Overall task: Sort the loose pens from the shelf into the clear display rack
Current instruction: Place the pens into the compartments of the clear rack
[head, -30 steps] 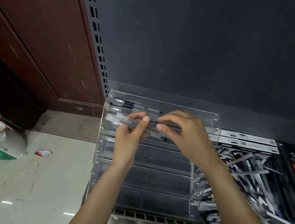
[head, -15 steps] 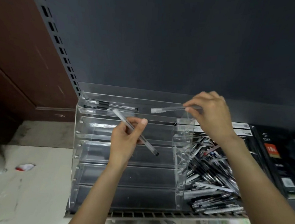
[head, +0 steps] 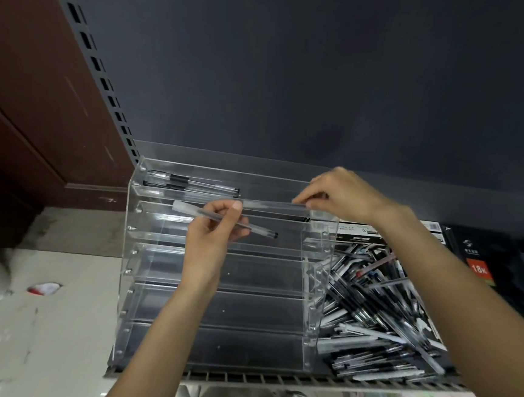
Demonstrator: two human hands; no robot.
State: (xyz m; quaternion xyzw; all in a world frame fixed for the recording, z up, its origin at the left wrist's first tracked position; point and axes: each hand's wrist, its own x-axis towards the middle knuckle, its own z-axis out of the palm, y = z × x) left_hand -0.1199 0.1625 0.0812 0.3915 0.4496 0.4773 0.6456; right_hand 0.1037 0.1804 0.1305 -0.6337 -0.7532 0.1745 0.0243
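Note:
A clear display rack [head: 142, 251] with several stepped troughs stands on the shelf. Two pens [head: 192, 183] lie in its top trough at the left. My left hand [head: 211, 235] holds a clear pen [head: 261, 230] slanted over the second trough, tip pointing right. My right hand [head: 340, 194] pinches the right end of another clear pen [head: 269, 204], held level along the front edge of the top trough. A heap of loose pens [head: 377, 309] lies on the shelf right of the rack.
The dark back panel [head: 297, 74] rises behind the rack, with a slotted upright [head: 106, 83] at the left. Dark boxes [head: 482, 268] stand at the far right. The shelf's front edge [head: 270, 381] runs below the rack. Pale floor with bags lies at the left.
My right hand has brought its pen down and leftwards to the top trough's edge. My left hand has turned its pen flatter and raised it a little.

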